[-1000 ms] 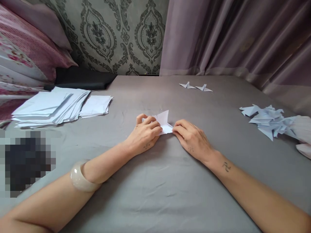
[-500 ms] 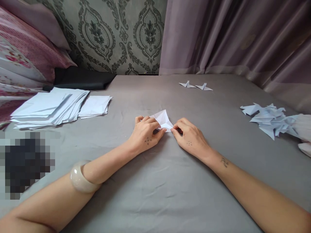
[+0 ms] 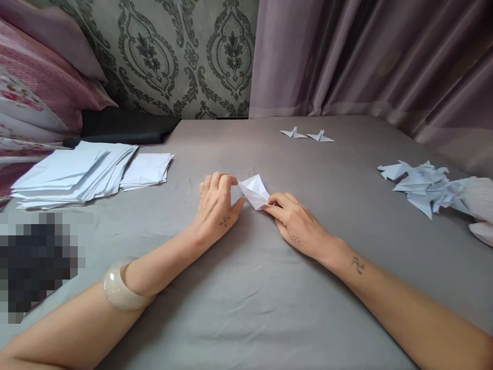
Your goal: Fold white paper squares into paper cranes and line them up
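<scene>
A white sheet of folded paper (image 3: 254, 191) with several creases sits between my two hands, its raised flaps standing a little off the grey cloth. Pinched between the thumb and fingers of my right hand (image 3: 295, 218) is the paper's near right corner. My left hand (image 3: 217, 203) is at the paper's left side, thumb and index finger spread apart; the index fingertip is close to the left corner, and whether it touches I cannot tell. A pale bangle (image 3: 115, 292) circles my left forearm.
Large white paper sheets (image 3: 73, 177) are stacked at the left, beside a smaller stack of paper squares (image 3: 146, 168). Two folded paper birds (image 3: 295, 133) stand at the back. A pile of folded paper birds (image 3: 427, 185) lies at the right. Behind the stacks is a black item (image 3: 127, 126).
My left hand has moved left and opened away from the paper. The paper has turned and its flaps are lifted more. My right hand keeps its pinch, shifted slightly.
</scene>
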A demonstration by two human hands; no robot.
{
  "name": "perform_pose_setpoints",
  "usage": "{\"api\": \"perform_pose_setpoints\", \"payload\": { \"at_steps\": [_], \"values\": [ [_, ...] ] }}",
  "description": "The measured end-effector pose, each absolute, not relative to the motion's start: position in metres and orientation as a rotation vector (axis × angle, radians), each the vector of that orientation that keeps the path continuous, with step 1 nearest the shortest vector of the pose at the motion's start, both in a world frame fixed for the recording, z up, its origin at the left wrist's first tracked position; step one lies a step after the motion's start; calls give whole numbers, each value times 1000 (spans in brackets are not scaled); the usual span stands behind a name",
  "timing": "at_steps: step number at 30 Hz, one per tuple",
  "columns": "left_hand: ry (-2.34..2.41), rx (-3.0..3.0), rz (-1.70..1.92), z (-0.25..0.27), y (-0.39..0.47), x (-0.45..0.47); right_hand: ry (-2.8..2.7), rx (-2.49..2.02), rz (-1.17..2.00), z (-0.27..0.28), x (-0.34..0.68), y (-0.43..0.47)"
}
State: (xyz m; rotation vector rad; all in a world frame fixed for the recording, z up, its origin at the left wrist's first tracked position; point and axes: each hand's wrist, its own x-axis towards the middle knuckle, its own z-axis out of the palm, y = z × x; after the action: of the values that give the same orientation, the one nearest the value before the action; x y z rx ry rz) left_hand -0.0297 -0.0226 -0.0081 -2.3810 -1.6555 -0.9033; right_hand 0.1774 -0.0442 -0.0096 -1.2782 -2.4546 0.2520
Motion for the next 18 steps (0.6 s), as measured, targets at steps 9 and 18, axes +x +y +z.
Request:
{"api": "perform_pose_setpoints", "payload": {
  "at_steps": [9, 18],
  "values": [
    [-1195, -2826, -759, -11, -25, -28, -2520, -1270, 290, -4, 182, -47],
    [-1130, -2958, -641, -9, -27, -26, -2504, -1350, 316, 3, 188, -50]
  ]
}}
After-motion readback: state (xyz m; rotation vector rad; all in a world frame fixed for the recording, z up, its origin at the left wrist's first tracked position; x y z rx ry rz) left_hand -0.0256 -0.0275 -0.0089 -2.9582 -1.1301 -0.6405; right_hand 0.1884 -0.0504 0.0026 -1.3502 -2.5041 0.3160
